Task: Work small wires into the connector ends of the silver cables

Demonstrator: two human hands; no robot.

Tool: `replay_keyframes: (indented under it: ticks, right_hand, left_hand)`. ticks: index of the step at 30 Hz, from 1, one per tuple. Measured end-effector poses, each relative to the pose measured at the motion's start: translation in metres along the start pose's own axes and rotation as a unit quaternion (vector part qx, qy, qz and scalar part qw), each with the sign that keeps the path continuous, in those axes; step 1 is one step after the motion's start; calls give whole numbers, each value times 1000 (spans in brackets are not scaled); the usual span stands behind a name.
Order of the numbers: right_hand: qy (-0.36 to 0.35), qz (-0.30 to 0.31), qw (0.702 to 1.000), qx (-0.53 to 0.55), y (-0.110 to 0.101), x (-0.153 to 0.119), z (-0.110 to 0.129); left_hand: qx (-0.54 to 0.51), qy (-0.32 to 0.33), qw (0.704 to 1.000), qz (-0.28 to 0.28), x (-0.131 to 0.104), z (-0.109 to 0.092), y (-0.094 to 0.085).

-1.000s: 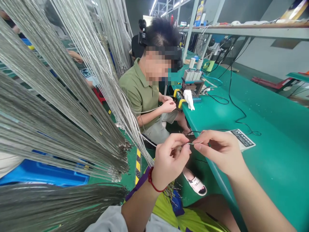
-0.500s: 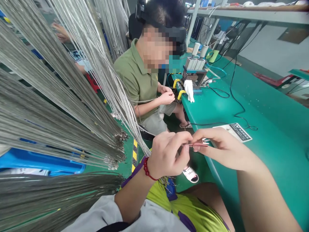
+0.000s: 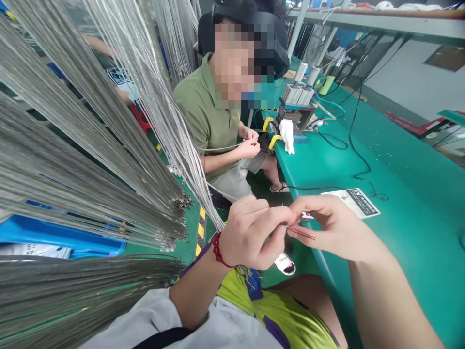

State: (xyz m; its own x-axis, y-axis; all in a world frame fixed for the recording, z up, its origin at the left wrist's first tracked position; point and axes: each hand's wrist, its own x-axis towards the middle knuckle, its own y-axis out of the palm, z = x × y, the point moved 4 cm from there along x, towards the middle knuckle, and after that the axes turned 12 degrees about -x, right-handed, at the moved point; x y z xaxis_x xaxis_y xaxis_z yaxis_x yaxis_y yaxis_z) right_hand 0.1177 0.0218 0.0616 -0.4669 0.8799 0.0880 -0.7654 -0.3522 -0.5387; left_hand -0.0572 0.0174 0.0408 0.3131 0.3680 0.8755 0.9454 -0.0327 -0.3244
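Observation:
My left hand (image 3: 252,235), with a red bead bracelet (image 3: 218,249) on its wrist, is closed in a pinch on thin wires (image 3: 304,233), one red and one dark. Their free ends stick out to the right across my right thumb. My right hand (image 3: 332,225) meets the left fingertips, its thumb and forefinger closed on the same wires near where they come out. A bundle of grey braided cables (image 3: 203,186) runs down behind my left wrist. Frayed wire ends (image 3: 249,276) lie over my lap below the hands. The fingers hide where the wires join a cable.
Thick bundles of grey cables (image 3: 109,145) hang on the left, above a blue bin (image 3: 98,245). A co-worker in a green shirt (image 3: 198,99) sits ahead, holding a cable. On the green bench (image 3: 327,165) stand a press machine (image 3: 296,104) and a printed card (image 3: 354,202).
The wires now slant down to the right and show apart as two, where they lay nearly level before. My right thumb has dropped slightly. The co-worker's hands stay together.

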Motion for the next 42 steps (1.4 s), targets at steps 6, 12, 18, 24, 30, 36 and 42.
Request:
replay_keyframes:
  ticks: [6,12,18,24,30,36,42]
  right_hand:
    - [121,79,974,174,9,1,-14]
    - [202,162,921,292,32,6,-25]
    - [159,261,878,369,64,16,-36]
    - [72,309,854,413,78,22,-42]
    - [49,427,807,405,98,20,-37]
    - [25,472,809,351,108,22,-42]
    - [35,546,788,283,126,23,-49]
  left_hand:
    - [2,38,999,22,1,2,-1]
    - [-11,172,975,139,13,4,-14]
    - [-42,205,948,241,13,9,-22]
    - [-68,180,942,274,9,9,-21]
    - [-135,212,905,343,16,-3,-18]
    - [-177,209,881,386,16,-6,-19]
    - [-134,185,885,406,-1,-21,-19]
